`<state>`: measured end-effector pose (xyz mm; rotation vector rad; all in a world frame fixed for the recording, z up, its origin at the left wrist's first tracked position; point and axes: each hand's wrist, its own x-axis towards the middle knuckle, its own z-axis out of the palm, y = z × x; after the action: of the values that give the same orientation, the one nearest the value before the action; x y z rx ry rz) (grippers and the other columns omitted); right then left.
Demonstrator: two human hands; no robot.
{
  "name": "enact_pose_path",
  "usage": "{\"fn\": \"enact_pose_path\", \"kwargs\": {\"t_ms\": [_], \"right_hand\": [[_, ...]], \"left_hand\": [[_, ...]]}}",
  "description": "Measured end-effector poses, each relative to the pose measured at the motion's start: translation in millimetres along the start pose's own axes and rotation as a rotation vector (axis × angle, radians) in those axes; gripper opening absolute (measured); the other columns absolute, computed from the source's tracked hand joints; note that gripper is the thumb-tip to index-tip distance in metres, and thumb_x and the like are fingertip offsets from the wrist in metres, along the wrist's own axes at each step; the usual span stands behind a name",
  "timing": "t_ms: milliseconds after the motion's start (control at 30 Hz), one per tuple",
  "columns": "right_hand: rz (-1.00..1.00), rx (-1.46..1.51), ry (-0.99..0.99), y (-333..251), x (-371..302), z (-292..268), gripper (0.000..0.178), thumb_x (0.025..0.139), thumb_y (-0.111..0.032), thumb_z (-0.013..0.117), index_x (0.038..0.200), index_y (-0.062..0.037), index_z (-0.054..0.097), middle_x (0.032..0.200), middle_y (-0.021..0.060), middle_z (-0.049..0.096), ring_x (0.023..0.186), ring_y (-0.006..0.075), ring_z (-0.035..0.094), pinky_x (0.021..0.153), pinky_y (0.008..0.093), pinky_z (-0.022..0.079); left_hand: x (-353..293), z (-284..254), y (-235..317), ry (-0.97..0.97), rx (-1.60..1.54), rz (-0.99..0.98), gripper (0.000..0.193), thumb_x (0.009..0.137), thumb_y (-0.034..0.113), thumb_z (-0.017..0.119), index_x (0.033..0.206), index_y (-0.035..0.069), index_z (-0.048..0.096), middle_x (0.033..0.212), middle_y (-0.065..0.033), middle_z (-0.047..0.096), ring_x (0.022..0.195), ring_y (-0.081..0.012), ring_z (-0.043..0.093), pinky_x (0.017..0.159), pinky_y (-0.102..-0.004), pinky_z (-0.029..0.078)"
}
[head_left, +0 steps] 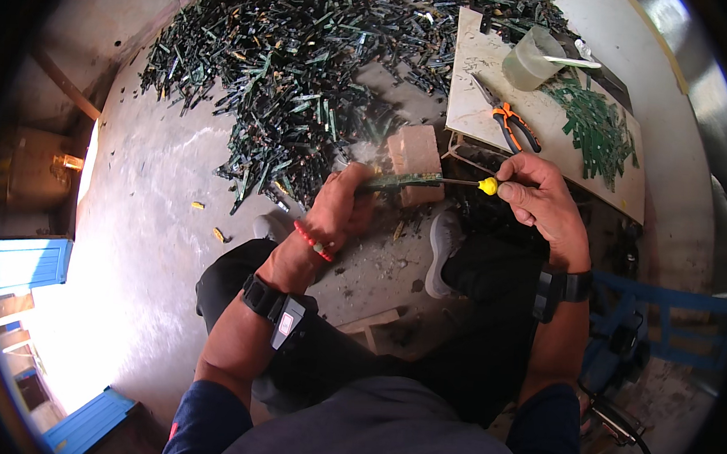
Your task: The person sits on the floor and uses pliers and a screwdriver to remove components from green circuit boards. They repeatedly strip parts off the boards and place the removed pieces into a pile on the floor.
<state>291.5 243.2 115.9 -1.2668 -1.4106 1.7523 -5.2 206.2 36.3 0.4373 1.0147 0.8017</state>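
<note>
My left hand (342,203), a red bead bracelet at its wrist, is closed round one end of a long dark green strip (407,180) that looks like a circuit board. My right hand (548,202) pinches a thin metal-shafted tool with a yellow handle (487,186), probably a screwdriver. Its shaft points left and meets the strip's right end; whether the tip goes under or beside it I cannot tell. Beneath the strip a pinkish brick (417,152) lies on the floor. Part of the tool's handle is hidden by my fingers.
A large heap of dark green strips (297,75) spreads ahead. On a pale board (475,56) at the right lie orange-handled pliers (513,124), a cloudy plastic cup (533,62) and a pile of green strips (595,128). Small yellow pieces (219,234) lie on the floor left.
</note>
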Motion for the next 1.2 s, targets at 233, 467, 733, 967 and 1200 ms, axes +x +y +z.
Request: {"fn": "enact_pose_path", "kwargs": {"t_ms": [233,467,733,967,1200], "right_hand": [[0.011,-0.004,-0.033,13,10,6,0.019,0.087,-0.016,0.07,0.094,-0.0023,0.06,0.075,0.0012,0.059,0.05,0.0027,0.043,0.042,0.0182,0.031],[0.054,0.133,-0.073,13,6,11,0.022,0.092,-0.021,0.067,0.099,-0.0016,0.061,0.079,0.0057,0.063,0.049,0.0028,0.042,0.041,0.0186,0.03],[0.112,0.122,-0.145,8,3,37,0.033,0.098,-0.026,0.056,0.118,0.0,0.059,0.08,0.0089,0.061,0.047,0.0023,0.04,0.041,0.0163,0.03],[0.079,0.044,-0.155,3,-1,44,0.036,0.092,-0.019,0.063,0.121,0.0007,0.056,0.074,0.0067,0.058,0.052,0.0029,0.038,0.046,0.017,0.031],[0.022,-0.023,-0.132,0,-4,58,0.037,0.094,-0.021,0.061,0.122,0.0011,0.054,0.073,0.0055,0.057,0.053,0.0031,0.038,0.047,0.0173,0.032]], "left_hand": [[2,-3,-4,0.056,-0.047,-0.037,0.051,0.094,0.036,0.043,0.049,0.017,0.026,0.043,0.0026,0.027,0.035,-0.0118,0.023,0.037,-0.0285,0.019],[-2,-2,-4,0.129,0.16,0.194,0.041,0.093,0.039,0.045,0.062,0.011,0.042,0.045,0.0003,0.033,0.037,-0.0125,0.028,0.039,-0.0293,0.021],[21,-12,2,0.381,-0.024,0.274,0.039,0.09,0.042,0.049,0.08,0.005,0.053,0.05,-0.0086,0.045,0.039,-0.018,0.043,0.041,-0.0319,0.037],[26,-1,18,0.444,-0.036,0.325,0.039,0.09,0.043,0.049,0.079,0.005,0.053,0.054,-0.008,0.047,0.036,-0.0185,0.045,0.036,-0.0308,0.036],[35,1,28,0.473,-0.062,0.362,0.037,0.089,0.042,0.049,0.078,0.008,0.055,0.063,-0.0065,0.054,0.04,-0.0182,0.048,0.037,-0.0303,0.038]]}}
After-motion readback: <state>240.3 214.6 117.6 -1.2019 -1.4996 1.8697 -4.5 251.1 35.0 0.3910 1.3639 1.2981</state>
